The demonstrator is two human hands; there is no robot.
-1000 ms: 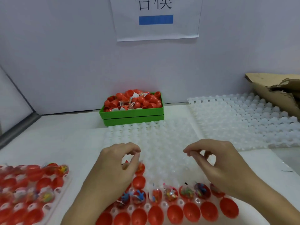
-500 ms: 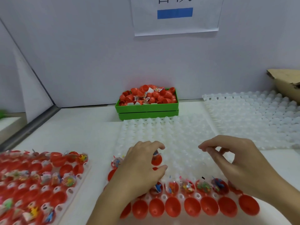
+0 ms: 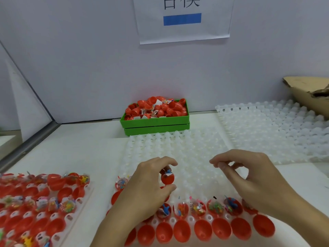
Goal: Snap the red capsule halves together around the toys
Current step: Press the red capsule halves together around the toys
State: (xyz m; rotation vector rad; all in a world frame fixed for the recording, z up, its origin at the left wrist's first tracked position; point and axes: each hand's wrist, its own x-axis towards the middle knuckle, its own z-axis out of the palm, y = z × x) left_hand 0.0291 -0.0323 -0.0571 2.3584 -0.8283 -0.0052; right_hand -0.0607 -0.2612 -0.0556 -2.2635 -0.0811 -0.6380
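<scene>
I see a red half [image 3: 167,177] with a toy in it, sitting in the white tray [image 3: 187,150] near its left-centre, framed by my left hand [image 3: 149,184]: index curled above it, thumb below, though I cannot tell if they actually pinch it. My right hand [image 3: 249,177] hovers to the right, fingertips drawn together, holding nothing I can make out. To cap it well, I judge I should steady that half, bring an empty half square over the rim, keep the toy's wrapper tucked inside, then press evenly. The nearest row [image 3: 203,230] holds empty halves; the row behind holds toy-filled ones. The green bin [image 3: 154,122], far, is heaped with halves. The left tray [image 3: 41,198] holds more.
</scene>
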